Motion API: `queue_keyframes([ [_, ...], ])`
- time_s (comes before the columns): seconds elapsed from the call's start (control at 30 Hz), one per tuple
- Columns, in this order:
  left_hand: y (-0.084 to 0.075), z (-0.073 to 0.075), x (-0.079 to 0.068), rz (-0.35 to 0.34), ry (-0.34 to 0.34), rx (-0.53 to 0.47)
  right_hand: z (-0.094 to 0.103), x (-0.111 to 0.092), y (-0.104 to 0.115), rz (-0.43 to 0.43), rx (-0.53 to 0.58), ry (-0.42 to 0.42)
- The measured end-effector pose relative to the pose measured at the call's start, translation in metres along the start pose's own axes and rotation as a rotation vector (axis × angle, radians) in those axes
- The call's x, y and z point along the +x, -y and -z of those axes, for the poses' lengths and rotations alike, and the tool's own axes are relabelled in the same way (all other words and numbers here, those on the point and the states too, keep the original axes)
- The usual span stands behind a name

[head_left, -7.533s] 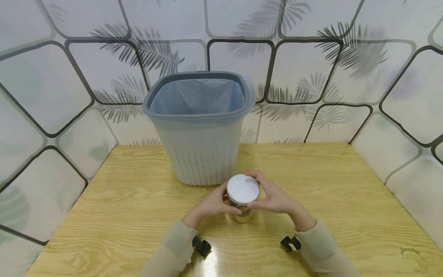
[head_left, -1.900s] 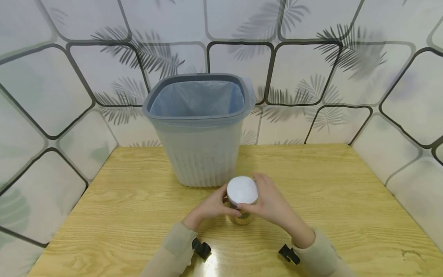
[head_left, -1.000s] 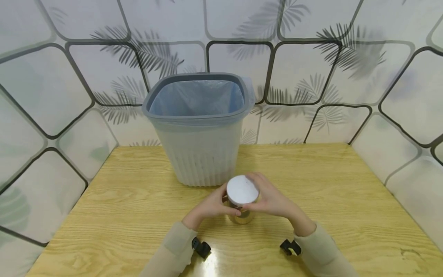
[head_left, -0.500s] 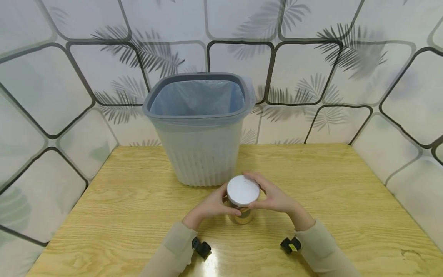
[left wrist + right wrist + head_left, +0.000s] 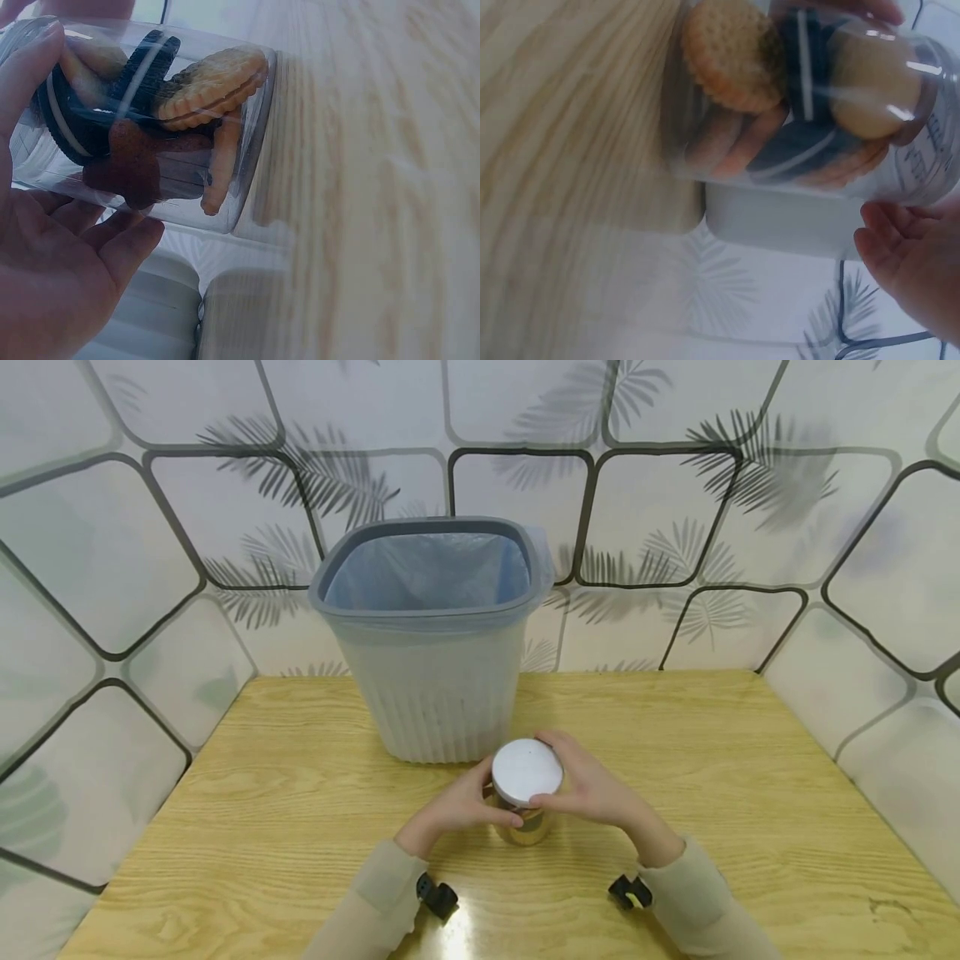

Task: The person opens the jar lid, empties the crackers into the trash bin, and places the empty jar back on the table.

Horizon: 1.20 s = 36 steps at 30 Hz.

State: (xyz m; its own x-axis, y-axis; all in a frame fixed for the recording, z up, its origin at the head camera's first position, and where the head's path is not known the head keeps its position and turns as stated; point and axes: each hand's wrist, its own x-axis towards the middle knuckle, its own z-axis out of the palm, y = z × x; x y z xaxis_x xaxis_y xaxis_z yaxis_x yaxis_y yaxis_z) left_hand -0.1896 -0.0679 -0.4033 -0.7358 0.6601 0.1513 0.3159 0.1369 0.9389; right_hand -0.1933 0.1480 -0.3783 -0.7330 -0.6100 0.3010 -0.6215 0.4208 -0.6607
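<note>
A clear jar (image 5: pixel 525 832) of biscuits stands upright on the wooden table, topped by a round white lid (image 5: pixel 527 770). My left hand (image 5: pixel 457 799) grips the jar's body from the left, thumb across the front. From the right, my right hand (image 5: pixel 596 789) holds the lid by its edge, with its thumb at the front and fingers at the back. Through the clear wall in the left wrist view show dark sandwich biscuits (image 5: pixel 142 71), a round golden cream biscuit (image 5: pixel 214 86) and a reddish-brown piece (image 5: pixel 131 161). The right wrist view shows a ridged golden biscuit (image 5: pixel 731 56).
Directly behind the jar stands a pale ribbed bin (image 5: pixel 435 693) with a grey rim and a translucent liner. Patterned panels (image 5: pixel 645 518) enclose the table (image 5: pixel 262 827) at the back and both sides. A black wrist camera (image 5: pixel 437 896) sits at the left cuff.
My right hand has turned back and forth at the lid, and a small mark on the lid has shifted round toward the back. My left hand and the jar have stayed put.
</note>
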Motion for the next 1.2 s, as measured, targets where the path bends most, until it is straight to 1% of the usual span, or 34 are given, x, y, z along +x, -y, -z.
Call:
queue_keyframes([
  [0.1,-0.011,0.0,-0.002,-0.002,0.004,-0.001,-0.003,0.001,0.008,-0.002,-0.08,-0.038],
  [0.2,-0.015,0.0,-0.002,0.014,0.003,-0.007,-0.006,0.001,0.015,-0.027,-0.143,-0.076],
  [0.3,-0.015,0.0,-0.002,0.025,0.003,-0.01,-0.008,0.001,0.021,-0.078,-0.191,-0.105],
  [0.4,-0.012,0.0,-0.001,0.028,0.001,-0.007,-0.01,0.001,0.024,-0.132,-0.22,-0.123],
  [0.47,-0.005,0.0,0.0,0.029,-0.005,-0.006,-0.011,0.002,0.025,-0.151,-0.245,-0.128],
  [0.63,0.015,0.0,0.003,0.026,-0.019,-0.007,-0.013,0.001,0.026,-0.154,-0.263,-0.134],
  [0.8,0.017,0.0,0.003,0.006,-0.018,-0.013,-0.012,0.001,0.024,-0.129,-0.204,-0.117],
  [0.97,0.016,0.0,0.003,0.014,-0.015,-0.011,-0.007,0.001,0.019,-0.074,-0.086,-0.077],
  [1.0,0.014,0.0,0.003,0.02,-0.015,-0.011,-0.006,0.001,0.018,-0.063,-0.062,-0.064],
  [1.2,-0.008,0.0,-0.002,0.029,0.0,-0.012,0.0,0.0,0.005,-0.002,0.047,0.011],
])
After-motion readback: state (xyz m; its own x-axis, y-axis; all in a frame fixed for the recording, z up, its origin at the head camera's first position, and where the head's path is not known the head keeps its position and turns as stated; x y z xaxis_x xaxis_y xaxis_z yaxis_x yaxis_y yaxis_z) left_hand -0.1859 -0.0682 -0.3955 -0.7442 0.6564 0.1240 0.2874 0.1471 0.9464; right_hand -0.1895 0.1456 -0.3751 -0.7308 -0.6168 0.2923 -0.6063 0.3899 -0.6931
